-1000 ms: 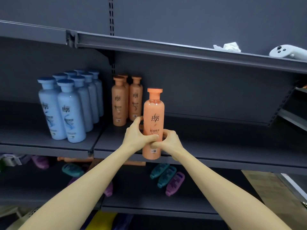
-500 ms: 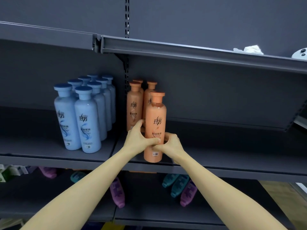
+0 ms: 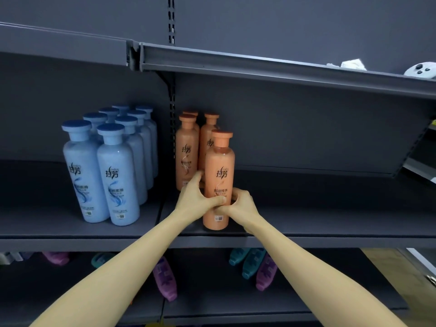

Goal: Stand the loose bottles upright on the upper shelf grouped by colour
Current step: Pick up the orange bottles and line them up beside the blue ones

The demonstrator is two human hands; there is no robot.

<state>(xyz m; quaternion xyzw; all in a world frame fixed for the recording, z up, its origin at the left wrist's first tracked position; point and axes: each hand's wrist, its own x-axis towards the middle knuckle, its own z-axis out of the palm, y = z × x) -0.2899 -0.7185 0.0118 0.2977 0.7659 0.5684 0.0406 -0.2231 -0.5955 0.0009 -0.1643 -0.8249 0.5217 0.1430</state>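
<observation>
Orange bottle (image 3: pixel 219 166): smooth plastic cylinder

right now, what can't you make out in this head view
All head view:
- Lower label of the held orange bottle: covered by left hand and right hand.
- Rear orange bottles: count unsure, one shows only a cap behind the others.
- White controller on top shelf: cut by the right edge.
- Teal bottle below: mostly behind shelf lip and left arm.
- Label small print: too small.
</observation>
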